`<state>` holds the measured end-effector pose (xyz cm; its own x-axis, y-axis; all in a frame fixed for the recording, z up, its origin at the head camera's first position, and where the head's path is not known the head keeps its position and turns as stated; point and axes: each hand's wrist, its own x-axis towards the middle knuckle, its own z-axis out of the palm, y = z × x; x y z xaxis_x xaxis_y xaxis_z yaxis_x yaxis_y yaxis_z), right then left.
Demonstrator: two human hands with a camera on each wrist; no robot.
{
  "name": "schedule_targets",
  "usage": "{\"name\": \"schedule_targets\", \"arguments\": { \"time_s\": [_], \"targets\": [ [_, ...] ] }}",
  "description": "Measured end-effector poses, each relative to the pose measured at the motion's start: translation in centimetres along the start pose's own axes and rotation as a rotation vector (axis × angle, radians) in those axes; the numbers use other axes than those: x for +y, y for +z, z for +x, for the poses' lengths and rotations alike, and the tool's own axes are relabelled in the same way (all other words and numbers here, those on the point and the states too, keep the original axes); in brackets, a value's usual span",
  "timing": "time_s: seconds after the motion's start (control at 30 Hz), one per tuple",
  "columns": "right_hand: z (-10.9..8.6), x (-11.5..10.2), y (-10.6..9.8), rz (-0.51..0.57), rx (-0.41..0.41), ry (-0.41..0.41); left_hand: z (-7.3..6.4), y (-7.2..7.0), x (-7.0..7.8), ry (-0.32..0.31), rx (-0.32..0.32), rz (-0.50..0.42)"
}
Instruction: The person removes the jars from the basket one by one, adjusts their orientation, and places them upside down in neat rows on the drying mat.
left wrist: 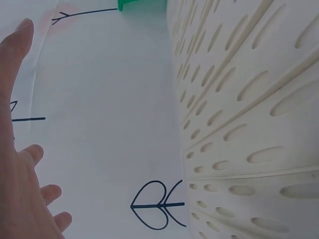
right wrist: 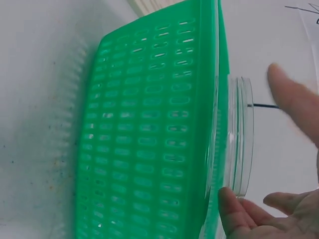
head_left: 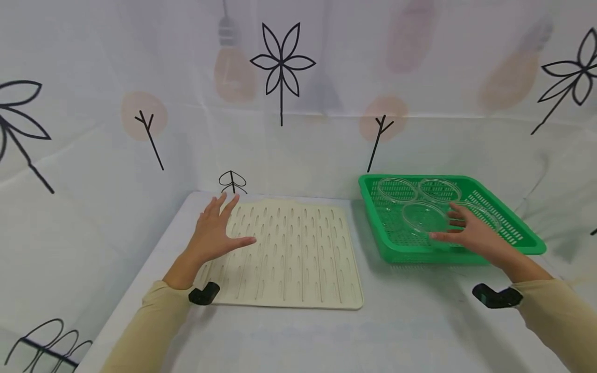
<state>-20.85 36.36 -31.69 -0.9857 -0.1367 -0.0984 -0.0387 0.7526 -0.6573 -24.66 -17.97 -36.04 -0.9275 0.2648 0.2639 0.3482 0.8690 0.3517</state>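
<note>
My left hand point(head_left: 212, 233) hovers above the left side of a cream drying mat point(head_left: 298, 269) with rows of raised oval ridges. Its fingers are spread, thumb pointing right, and it holds nothing. Over at the right, my right hand point(head_left: 475, 235) reaches over the front of a green plastic basket point(head_left: 389, 251) with slotted walls. Several clear round dishes, like petri dishes, are in it; one dish point(head_left: 417, 217) lies just left of the fingertips. In the right wrist view, the thumb stands apart from a stacked dish point(right wrist: 241, 134), while a fingertip point(right wrist: 227, 199) overlaps its lower edge.
A white cloth with line-drawn flowers point(head_left: 281, 63) hangs behind and to the left, close to the table's back edge. The white tabletop point(head_left: 326, 336) extends in front of the mat and basket. Both wrists carry a black camera point(head_left: 204, 293).
</note>
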Motion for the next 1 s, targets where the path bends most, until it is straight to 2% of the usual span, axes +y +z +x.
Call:
{"name": "schedule_targets", "arguments": {
  "time_s": [0.23,0.5,0.73,1.0],
  "targets": [
    [0.6,0.2,0.1,-0.022,-0.014,0.004,-0.1,0.2,0.2,0.016,0.007,-0.017],
    [1.5,-0.1,0.5,-0.008,-0.059,0.049,0.2,0.3,1.2,0.039,-0.008,-0.041],
    [1.8,0.0,0.8,0.076,-0.068,0.069,0.5,0.7,2.0,0.044,-0.004,-0.049],
    [2.2,-0.2,1.3,0.171,-0.067,0.035,0.6,1.0,2.4,0.054,-0.005,-0.061]
  ]
}}
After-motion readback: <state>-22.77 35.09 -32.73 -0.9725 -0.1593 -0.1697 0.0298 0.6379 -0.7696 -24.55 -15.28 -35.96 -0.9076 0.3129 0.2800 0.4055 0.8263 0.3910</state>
